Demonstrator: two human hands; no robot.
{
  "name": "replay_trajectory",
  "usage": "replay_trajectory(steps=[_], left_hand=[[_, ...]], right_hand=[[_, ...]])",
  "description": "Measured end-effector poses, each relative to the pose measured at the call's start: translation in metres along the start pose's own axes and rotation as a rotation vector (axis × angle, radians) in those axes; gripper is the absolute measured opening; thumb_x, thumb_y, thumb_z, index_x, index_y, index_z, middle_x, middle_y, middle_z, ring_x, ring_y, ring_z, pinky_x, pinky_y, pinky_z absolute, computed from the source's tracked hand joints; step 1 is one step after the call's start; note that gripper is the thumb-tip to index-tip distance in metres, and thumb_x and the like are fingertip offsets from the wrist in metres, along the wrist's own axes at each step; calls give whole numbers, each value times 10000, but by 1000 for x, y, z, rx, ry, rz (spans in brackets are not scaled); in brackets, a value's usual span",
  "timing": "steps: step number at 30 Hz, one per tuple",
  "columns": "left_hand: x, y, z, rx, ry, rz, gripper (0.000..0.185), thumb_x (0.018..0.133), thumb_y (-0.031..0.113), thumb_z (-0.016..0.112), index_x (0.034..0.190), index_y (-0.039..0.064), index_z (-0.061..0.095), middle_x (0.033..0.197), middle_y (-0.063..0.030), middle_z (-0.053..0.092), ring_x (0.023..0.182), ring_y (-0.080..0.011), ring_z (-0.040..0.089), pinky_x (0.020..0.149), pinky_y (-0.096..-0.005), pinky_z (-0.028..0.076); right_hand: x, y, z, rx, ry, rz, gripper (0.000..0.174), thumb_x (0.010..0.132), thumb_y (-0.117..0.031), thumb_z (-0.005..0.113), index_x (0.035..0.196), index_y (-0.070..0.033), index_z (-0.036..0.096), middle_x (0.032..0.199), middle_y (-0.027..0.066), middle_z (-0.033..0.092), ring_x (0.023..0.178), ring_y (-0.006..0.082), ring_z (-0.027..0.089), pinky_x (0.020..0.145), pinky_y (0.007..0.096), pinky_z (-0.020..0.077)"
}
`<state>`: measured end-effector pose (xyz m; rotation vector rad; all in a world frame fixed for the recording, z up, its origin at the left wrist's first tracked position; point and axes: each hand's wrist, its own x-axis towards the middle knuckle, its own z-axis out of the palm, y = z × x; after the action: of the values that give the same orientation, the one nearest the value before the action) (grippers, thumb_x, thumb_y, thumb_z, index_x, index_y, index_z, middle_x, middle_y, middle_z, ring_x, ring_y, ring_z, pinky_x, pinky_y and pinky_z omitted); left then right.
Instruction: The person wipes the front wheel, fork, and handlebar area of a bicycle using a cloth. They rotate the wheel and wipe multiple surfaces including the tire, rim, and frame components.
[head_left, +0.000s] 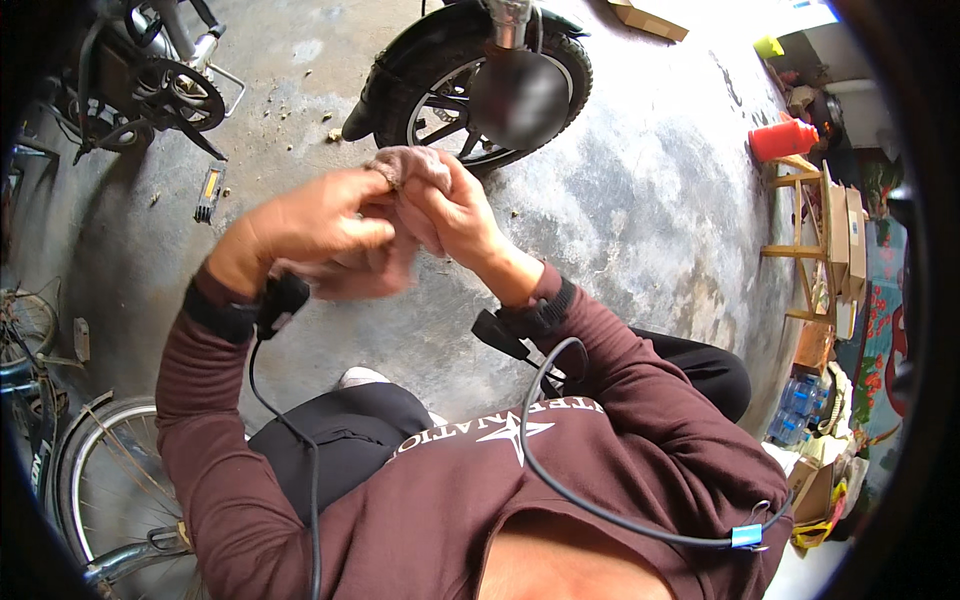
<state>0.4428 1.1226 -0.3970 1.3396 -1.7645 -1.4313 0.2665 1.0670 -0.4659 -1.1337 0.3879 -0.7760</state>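
A greyish-pink cloth (411, 166) is bunched between my two hands, above the concrete floor (600, 247). My right hand (469, 210) grips it with the thumb pressed against the folds. My left hand (322, 214) pinches its near edge, fingers curled and a little blurred. A loose part of the cloth hangs below my left hand, smeared by motion. Just beyond the hands stands a spoked-alloy wheel (435, 135) of a motorbike or electric bike, under a black mudguard (375, 82). A blurred patch covers its hub.
At the upper left is a bicycle crankset (180, 94), with a loose pedal (210, 191) on the floor. A bicycle wheel (75, 480) stands at lower left. On the right are a wooden rack (799, 251), a red container (780, 140) and bottles (795, 409). Cables run from my wrists.
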Motion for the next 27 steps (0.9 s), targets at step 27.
replay_trajectory(steps=[27], left_hand=[[65, -125, -15, 667, 752, -94, 385, 832, 333, 660, 1123, 98, 569, 911, -151, 671, 881, -331, 640, 784, -412, 497]], right_hand=[[86, -20, -25, -1586, -9, -763, 347, 697, -57, 577, 1039, -78, 633, 1131, 100, 516, 1056, 326, 485, 893, 413, 414]])
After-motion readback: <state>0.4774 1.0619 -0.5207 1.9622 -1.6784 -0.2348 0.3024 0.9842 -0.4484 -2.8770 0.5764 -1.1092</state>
